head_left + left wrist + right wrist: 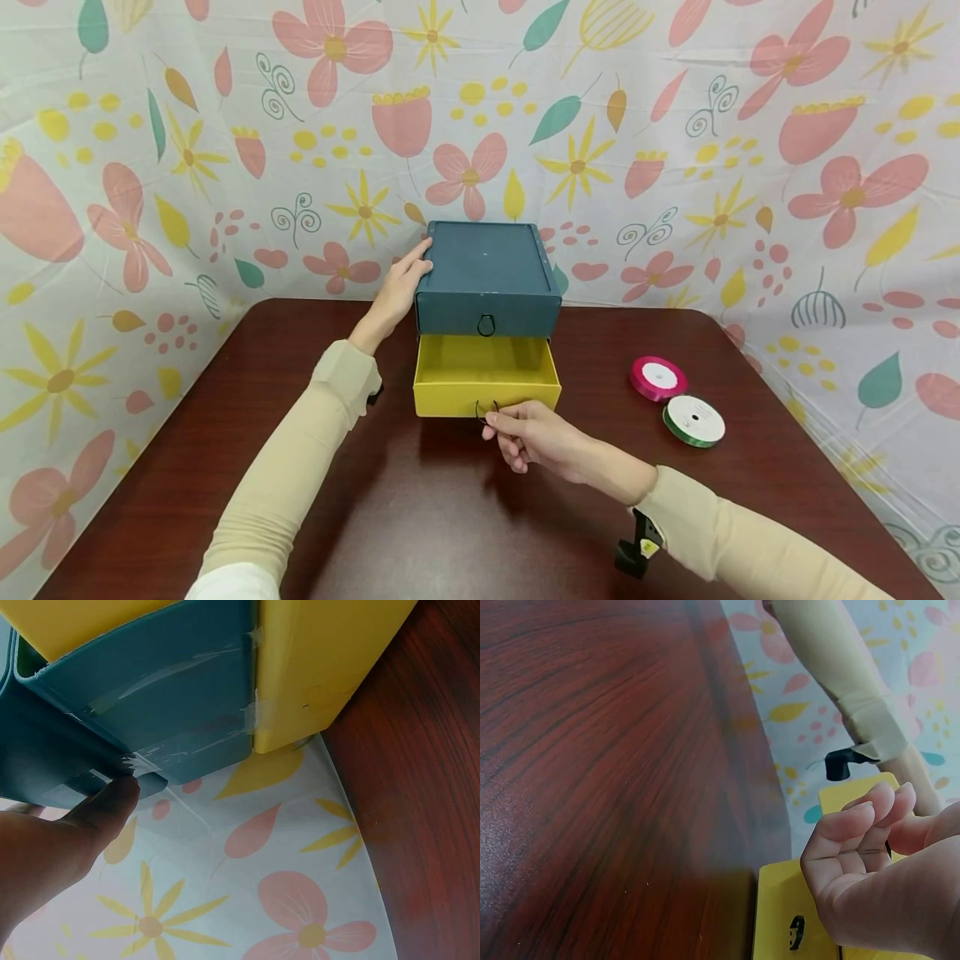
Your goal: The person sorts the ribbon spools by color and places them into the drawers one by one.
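A dark blue drawer box (483, 258) stands at the back of the table, a black ring pull (487, 325) on its upper front. Below that front, a yellow drawer (450, 400) is pulled out, with nothing visible inside. My left hand (397, 292) lies with extended fingers against the box's upper left edge; in the left wrist view its thumb (112, 806) touches the blue side. With thumb and forefinger, my right hand (543, 442) pinches the thin black loop handle (481, 410) on the drawer's front. The right wrist view shows that hand's other fingers (847, 825) curled.
To the right on the dark wood table (375, 533) lie a pink ribbon spool (658, 378) and a green ribbon spool (693, 421), side by side. A flower-patterned cloth (480, 108) hangs directly behind the table.
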Tool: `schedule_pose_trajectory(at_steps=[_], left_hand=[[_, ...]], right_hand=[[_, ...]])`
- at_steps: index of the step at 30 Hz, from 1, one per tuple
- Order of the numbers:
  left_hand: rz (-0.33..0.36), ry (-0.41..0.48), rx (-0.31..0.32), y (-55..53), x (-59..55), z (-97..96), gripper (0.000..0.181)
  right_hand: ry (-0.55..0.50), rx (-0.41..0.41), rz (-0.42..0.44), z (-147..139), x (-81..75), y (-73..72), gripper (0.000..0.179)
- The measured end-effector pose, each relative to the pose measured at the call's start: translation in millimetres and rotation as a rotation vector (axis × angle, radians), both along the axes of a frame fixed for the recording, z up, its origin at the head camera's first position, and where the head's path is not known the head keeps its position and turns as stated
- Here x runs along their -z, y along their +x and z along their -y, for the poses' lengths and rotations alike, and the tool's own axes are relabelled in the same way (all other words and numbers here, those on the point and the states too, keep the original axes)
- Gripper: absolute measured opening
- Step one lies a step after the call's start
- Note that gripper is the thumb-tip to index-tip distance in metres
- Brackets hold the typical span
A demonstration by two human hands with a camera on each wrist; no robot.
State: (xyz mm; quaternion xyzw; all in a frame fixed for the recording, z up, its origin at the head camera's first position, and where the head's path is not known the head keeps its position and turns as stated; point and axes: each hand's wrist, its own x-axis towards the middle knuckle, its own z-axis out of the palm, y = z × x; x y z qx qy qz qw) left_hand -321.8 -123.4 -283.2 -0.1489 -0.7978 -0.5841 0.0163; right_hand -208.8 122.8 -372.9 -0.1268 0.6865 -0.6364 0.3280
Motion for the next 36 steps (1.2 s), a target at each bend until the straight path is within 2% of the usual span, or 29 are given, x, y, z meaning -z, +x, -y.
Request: schedule_pose_trajectory(at_steps=[36], left_hand=[[0.001,-0.012,0.002,1.3,-0.4,0.3,0.054]], right_hand=[[0.006,-0.028,0.004,-1,2.4,17.0,0.024]])
